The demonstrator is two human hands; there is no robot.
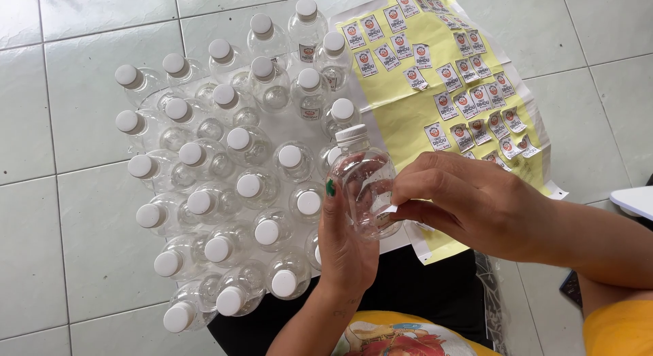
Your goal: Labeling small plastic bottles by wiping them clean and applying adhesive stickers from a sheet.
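Two hands on one clear plastic bottle (pixel 364 182), raised above the floor.
Left hand (pixel 347 244) wrapped round its ribbed body; right hand (pixel 476 203) fingertips pinching a small label (pixel 389 208) against smooth plastic, beside capped bottles (pixel 224 186) and yellow sticker sheet (pixel 435 77).

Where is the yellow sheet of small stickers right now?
In the head view, the yellow sheet of small stickers lies on the tiled floor, upper right, beside the cluster of clear white-capped bottles, behind the right hand.
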